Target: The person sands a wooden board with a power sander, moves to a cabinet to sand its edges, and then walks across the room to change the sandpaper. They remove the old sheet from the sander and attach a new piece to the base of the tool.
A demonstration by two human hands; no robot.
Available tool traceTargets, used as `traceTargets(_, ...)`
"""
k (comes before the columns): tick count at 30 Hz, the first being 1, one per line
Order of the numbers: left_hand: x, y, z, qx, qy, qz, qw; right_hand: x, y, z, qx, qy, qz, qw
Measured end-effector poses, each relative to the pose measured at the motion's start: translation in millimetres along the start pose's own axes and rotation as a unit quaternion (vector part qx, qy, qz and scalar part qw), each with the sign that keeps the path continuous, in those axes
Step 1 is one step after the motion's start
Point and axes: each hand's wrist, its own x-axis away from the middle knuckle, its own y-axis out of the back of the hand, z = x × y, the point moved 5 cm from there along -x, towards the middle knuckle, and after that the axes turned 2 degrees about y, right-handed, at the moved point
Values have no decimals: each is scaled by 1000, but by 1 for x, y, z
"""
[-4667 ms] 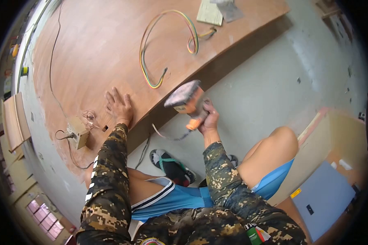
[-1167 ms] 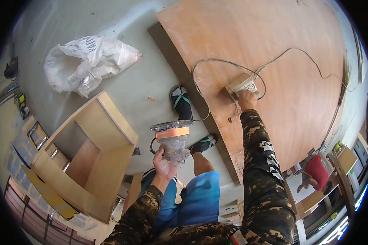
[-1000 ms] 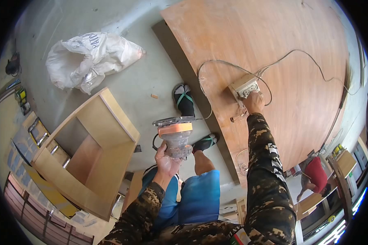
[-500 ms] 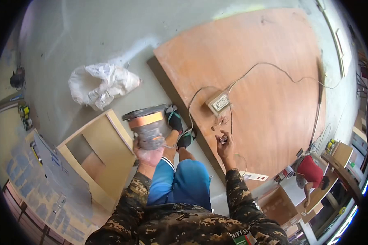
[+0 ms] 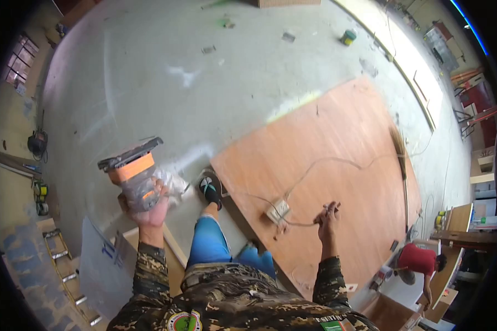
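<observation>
My left hand (image 5: pixel 153 214) grips a power sander (image 5: pixel 131 170) with an orange band and a grey body, its dark flat pad turned up and away from me. My right hand (image 5: pixel 328 219) is closed over the large plywood board (image 5: pixel 337 143). A dark power cord (image 5: pixel 301 224) runs into its fingers from the pale outlet box (image 5: pixel 278 211) that sits on the board. Small reddish-brown scraps (image 5: pixel 282 227) lie beside the box.
Behind the sander, a white plastic bag (image 5: pixel 175 185) lies on the grey floor. A broom (image 5: pixel 401 154) rests along the board's right edge. At the lower right a person in a red shirt (image 5: pixel 417 259) bends near wooden boxes. A ladder (image 5: pixel 63 270) lies at lower left.
My left hand has carried the sander left and farther out. My right hand has moved right over the board, away from the outlet box's front. The view has tilted up, showing more floor.
</observation>
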Motion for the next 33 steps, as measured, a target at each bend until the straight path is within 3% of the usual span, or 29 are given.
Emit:
traceTargets(2, -34, -8, -27, 3, -17, 37, 999, -14, -38, 20, 52, -47, -37, 997)
traceTargets(4, -66, -24, -46, 2, -29, 66, 997, -30, -71, 20, 19, -63, -2, 998)
traceTargets(7, -120, -44, -82, 4, -61, 8, 998, -57, -162, 27, 28, -140, 62, 988)
traceTargets(9, -157, -54, -100, 10, -51, -31, 998, -71, -248, 42, 94, -55, 106, 988)
traceTargets(11, -167, -62, -95, 34, -39, 2, 999, -52, -327, 76, 144, 52, 213, 965)
traceTargets(13, -203, -96, -85, 82, 23, 37, 996, -62, -409, 86, 202, 132, 373, 896)
traceTargets(15, -236, -121, -70, 94, 42, 60, 993, -42, -494, 130, 213, 302, 485, 793)
traceTargets(17, -272, -146, -57, 113, 90, 69, 987, -24, -560, 145, 175, 214, 552, 786)
traceTargets(19, -307, -164, -58, 100, 97, 76, 987, -29, -610, 118, 132, 290, 579, 750)
traceTargets(20, -326, -167, -64, 77, 50, 45, 995, -26, -624, 126, 140, 347, 592, 714)
traceTargets(21, -344, -170, -71, 54, 0, 15, 998, -32, -634, 123, 193, 288, 601, 720)
traceTargets(22, -366, -172, -85, -4, -71, -36, 997, -46, -638, 120, 201, 303, 604, 710)
traceTargets(23, -387, -179, -97, -6, -72, -34, 997, -60, -642, 126, 208, 317, 608, 698)
traceTargets(25, -431, -200, -120, -155, -101, 36, 982, -93, -632, 150, 231, 287, 619, 693)
traceTargets(27, -479, -197, -139, -183, -273, -108, 938, -144, -624, 151, 289, 218, 633, 684)
traceTargets(28, -502, -184, -152, -235, -370, -116, 891, -170, -623, 159, 283, 201, 628, 696)
traceTargets(29, -529, -184, -168, -372, -320, -1, 871, -195, -626, 173, 279, 207, 629, 696)
traceTargets(31, -569, -200, -168, -456, -334, -25, 825, -241, -634, 209, 197, 220, 562, 772)
traceTargets(32, -583, -202, -162, -500, -296, -93, 809, -253, -640, 236, 179, 289, 536, 773)
traceTargets(33, -605, -183, -167, -542, -279, -97, 787, -271, -651, 276, 165, 360, 505, 767)
